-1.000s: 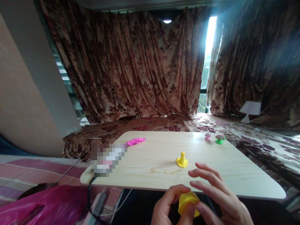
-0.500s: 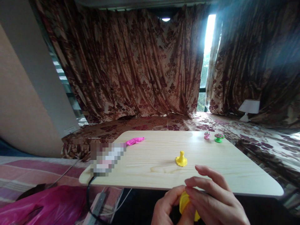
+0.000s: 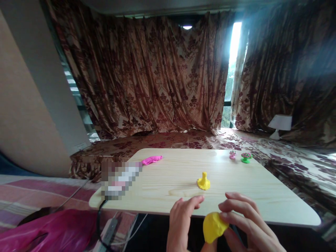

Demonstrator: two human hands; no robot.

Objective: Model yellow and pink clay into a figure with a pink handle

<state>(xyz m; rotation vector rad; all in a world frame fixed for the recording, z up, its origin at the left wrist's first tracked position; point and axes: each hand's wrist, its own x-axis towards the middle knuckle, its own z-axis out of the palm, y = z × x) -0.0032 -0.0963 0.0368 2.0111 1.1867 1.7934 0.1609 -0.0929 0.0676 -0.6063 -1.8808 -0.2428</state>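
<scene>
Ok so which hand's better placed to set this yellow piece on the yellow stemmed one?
Probably your right hand: its grip is on the edge of the yellow piece. Your left hand is open beside it, though its thumb may be underneath. The yellow stemmed piece stands beyond both.

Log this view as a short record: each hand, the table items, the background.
Right hand: fingertips on yellow cap
Left hand: open, fingers clear of the cap, thumb near its lower edge; contact unclear
Table, middle: yellow stand, stem upright on a wide base
Table, far right: small pink piece beside green piece
Table, left: pink strip; pixelated item, unreadable
Background: patterned curtains; lamp at right
</scene>
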